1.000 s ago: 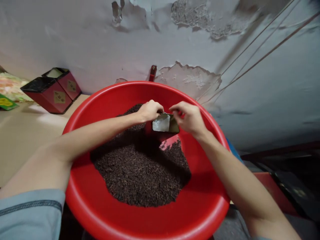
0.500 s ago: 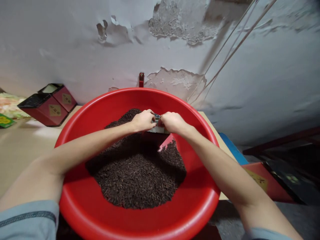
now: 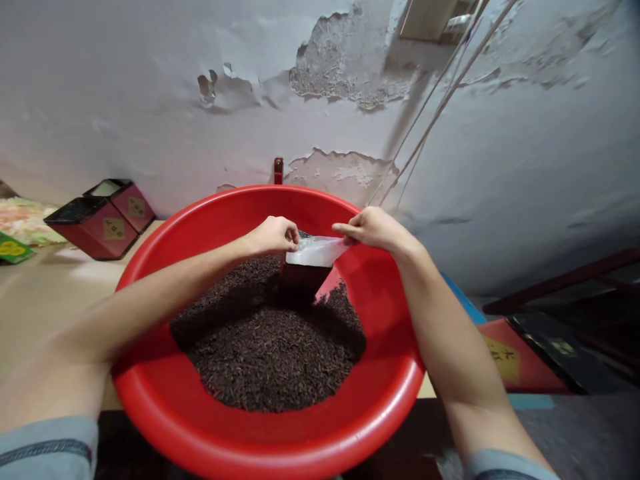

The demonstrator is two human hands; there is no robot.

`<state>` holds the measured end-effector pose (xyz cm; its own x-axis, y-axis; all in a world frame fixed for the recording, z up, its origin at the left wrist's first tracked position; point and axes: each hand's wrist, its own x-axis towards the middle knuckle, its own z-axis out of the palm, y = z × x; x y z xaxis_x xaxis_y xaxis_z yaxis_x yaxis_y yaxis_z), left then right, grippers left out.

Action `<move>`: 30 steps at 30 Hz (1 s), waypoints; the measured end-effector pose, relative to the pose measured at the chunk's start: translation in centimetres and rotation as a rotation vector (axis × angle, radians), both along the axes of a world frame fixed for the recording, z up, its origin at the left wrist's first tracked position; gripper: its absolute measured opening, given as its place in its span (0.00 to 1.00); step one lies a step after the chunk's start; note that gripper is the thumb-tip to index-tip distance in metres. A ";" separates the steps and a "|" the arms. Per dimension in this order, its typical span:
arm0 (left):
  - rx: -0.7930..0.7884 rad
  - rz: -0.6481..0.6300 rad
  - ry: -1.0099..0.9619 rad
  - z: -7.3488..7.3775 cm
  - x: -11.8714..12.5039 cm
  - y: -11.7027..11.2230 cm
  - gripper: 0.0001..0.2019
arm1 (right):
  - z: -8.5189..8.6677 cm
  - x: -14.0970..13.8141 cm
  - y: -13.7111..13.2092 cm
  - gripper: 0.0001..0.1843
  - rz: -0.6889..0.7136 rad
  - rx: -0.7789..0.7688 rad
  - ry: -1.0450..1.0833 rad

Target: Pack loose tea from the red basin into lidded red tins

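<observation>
A clear plastic bag (image 3: pixel 316 253) lines a dark box (image 3: pixel 303 281) and sticks up above its rim. The box stands in a wide red basin (image 3: pixel 270 443), among a heap of dark loose tea leaves (image 3: pixel 273 360). My left hand (image 3: pixel 274 235) is closed in a pinch on the bag's left edge. On the opposite side, my right hand (image 3: pixel 370 230) pinches the bag's right corner and stretches it outward. Inside the bag, part of the contents is hidden by the plastic.
Two red and black boxes (image 3: pixel 100 227) stand on the table (image 3: pixel 40 293) at left, beside a green packet (image 3: pixel 14 248). A larger red box with a black end (image 3: pixel 525 357) sits at right. Behind rises a peeling wall (image 3: pixel 175 133) with hanging cords (image 3: pixel 440 107).
My hands have moved apart. The right hand has gone outward and up, drawing the bag's mouth wide, so more of the plastic shows. The view has shifted slightly.
</observation>
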<state>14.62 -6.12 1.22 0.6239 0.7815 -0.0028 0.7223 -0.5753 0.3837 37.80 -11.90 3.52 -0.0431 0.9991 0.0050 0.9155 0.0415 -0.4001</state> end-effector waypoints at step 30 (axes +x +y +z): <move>-0.090 0.133 0.064 -3.8 0.0 0.0 0.38 | -5.8 -2.1 0.5 0.43 0.041 -0.208 0.054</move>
<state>14.61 -6.08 -2.60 0.5109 0.8522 -0.1128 0.8148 -0.4382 0.3796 35.66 -11.45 -2.24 -0.0891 0.9762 -0.1979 0.8917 -0.0103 -0.4525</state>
